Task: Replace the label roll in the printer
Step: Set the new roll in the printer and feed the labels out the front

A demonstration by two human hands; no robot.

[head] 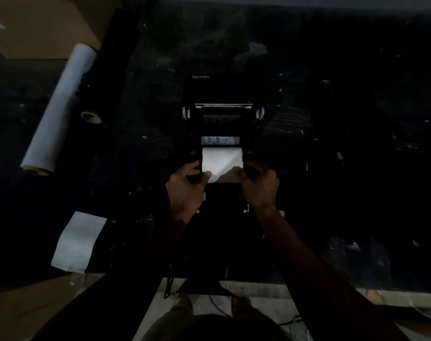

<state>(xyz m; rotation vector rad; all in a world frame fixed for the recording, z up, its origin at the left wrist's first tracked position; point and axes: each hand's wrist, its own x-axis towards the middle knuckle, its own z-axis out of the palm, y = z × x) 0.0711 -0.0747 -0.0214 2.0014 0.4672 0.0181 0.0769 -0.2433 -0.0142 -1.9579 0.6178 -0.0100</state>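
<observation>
A black Xprinter label printer (pixel 222 119) stands open in the middle of a dark table, its lid tipped back. A white label roll (pixel 222 159) lies in the printer's bay. My left hand (pixel 187 190) grips the roll's left end, thumb on the paper. On the other side, my right hand (pixel 257 187) holds the right end, thumb also on the paper. The scene is very dim, and the printer's lower body is hard to make out.
A long white paper roll (pixel 58 109) lies at the left, with a small tape core (pixel 91 117) beside it. A white sheet (pixel 79 242) rests near the table's front left edge. Cardboard (pixel 37 25) sits at the far left corner. Cables (pixel 170 284) hang off the front edge.
</observation>
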